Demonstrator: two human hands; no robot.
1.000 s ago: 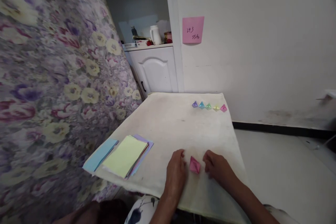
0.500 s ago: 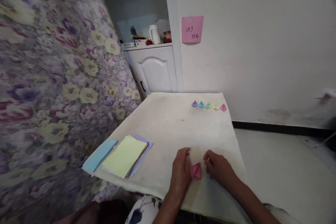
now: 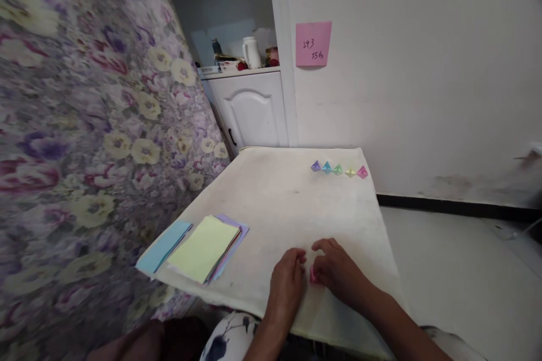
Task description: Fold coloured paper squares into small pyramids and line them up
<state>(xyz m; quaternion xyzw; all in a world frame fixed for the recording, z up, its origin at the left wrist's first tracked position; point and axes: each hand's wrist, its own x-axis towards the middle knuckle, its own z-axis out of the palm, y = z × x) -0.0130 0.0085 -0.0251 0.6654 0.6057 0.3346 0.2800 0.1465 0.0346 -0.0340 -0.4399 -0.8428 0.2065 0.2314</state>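
A small pink folded paper point(image 3: 313, 275) lies on the cloth-covered table point(image 3: 262, 192) near its front edge, mostly hidden by my right hand point(image 3: 339, 271). My right thumb and fingers close on its right side, with the index finger arched above. Just to the left rests my left hand point(image 3: 288, 279), its side on the cloth. Its fingers are loosely bent, nothing shows in them, and a narrow gap separates it from the paper. Toward the far right corner, several small folded paper pieces point(image 3: 337, 169) stand in a row, in purple, blue, green, yellow and pink.
At the left lie a stack of coloured paper sheets point(image 3: 205, 248), pale yellow on top, and a blue paper stack point(image 3: 164, 247). A floral curtain point(image 3: 97, 141) hangs along the left side. Behind the table are a white cabinet point(image 3: 252, 113) and a wall with a pink note point(image 3: 313, 44).
My right hand has moved left onto the pink folded paper and now covers most of it. My left hand has come slightly away from the paper. The view has shifted a little.
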